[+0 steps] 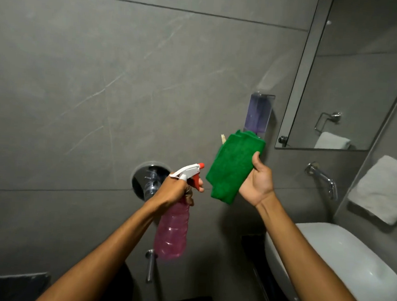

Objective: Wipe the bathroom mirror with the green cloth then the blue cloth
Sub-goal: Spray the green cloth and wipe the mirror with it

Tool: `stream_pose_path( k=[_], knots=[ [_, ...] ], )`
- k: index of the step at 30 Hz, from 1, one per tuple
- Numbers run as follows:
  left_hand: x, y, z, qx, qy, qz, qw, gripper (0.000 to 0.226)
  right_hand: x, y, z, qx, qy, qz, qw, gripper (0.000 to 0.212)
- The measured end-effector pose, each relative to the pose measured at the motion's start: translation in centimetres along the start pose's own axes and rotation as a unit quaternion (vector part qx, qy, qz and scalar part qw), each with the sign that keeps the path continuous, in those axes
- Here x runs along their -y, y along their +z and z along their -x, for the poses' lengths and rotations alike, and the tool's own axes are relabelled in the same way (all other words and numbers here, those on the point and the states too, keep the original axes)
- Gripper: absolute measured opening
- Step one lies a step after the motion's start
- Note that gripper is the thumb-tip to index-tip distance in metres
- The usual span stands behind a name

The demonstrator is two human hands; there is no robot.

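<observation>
My right hand [258,178] holds a folded green cloth [235,165] upright in front of the grey tiled wall. My left hand [174,191] grips a pink spray bottle [172,233] by its neck, a finger on the red trigger. Its white and red nozzle [192,169] points right toward the cloth, a short gap away. The bathroom mirror [355,79] hangs at the upper right, beyond the cloth. No blue cloth is in view.
A purple soap dispenser [258,113] is fixed to the wall left of the mirror. A chrome tap [323,179] juts out over a white basin [340,263] at the lower right. A white towel [384,188] hangs at the right edge. A round chrome wall valve [146,179] sits behind my left hand.
</observation>
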State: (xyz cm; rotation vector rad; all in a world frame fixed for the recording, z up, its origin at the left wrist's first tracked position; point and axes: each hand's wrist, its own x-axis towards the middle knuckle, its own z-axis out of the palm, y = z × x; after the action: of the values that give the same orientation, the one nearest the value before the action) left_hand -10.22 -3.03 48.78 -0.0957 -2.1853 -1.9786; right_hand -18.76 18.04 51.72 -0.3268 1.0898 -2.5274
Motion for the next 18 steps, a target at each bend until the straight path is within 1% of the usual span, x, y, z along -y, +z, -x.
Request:
stream_pose_path(
  k=[3, 6, 8, 12, 18],
  knots=[
    [-0.5, 0.5, -0.5, -0.019, 0.010, 0.024, 0.999, 0.089, 0.2, 0.1, -0.1, 0.008, -0.003, -0.001, 1.000, 0.065],
    [-0.6, 1.0, -0.6, -0.015, 0.003, 0.054, 0.998, 0.096, 0.0, 0.2, -0.2, 0.023, -0.001, 0.004, 1.000, 0.067],
    [0.0, 1.3, -0.2, 0.003, 0.000, 0.054, 0.999, 0.094, -0.3, 0.1, -0.1, 0.030, 0.005, 0.011, 0.999, 0.071],
    [2.5, 0.9, 0.7, 0.028, -0.025, 0.022, 0.999, 0.089, -1.1, -0.8, -0.2, 0.015, 0.012, 0.003, 1.000, 0.066],
    [7.0, -0.3, 1.8, 0.050, -0.078, -0.051, 0.994, 0.086, -3.0, -2.0, 0.1, -0.013, 0.041, -0.001, 0.999, 0.065]
  ],
)
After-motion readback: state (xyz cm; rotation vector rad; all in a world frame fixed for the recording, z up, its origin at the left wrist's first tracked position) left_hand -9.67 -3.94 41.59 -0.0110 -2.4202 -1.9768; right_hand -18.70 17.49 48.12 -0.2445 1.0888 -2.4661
